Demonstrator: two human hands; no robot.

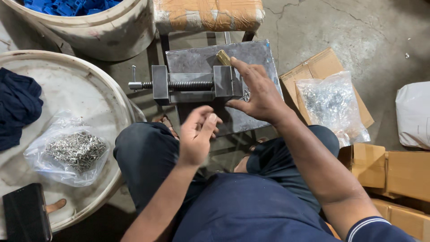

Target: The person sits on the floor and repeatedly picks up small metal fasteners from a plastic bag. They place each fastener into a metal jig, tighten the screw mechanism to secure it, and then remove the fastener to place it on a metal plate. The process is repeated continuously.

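Small steel vise (192,85) sits on a grey metal plate (257,54), just ahead of both hands; its long axis runs left-right across the view, threaded screw and short handle pointing out to the person's left, jaw block at the right end. Right hand (260,92) rests over that right end, fingers spread and loosely curled, thumb against the lower front edge of the jaw block, index fingertip up beside a small brass-coloured piece (223,57) that stands tilted at the top of the jaws; cannot tell if the hand actually grips anything. Left hand (197,134) is nearer the body, just below the vise and not touching it, fingers bunched toward the thumb as if pinching something tiny, blurred, so contents cannot be told. Left of the left hand, well apart, a clear bag of small metal pins (74,152) lies on a round white tray (107,85). Right of the right hand, another clear bag of metal parts (329,105) lies on a cardboard box (320,62).
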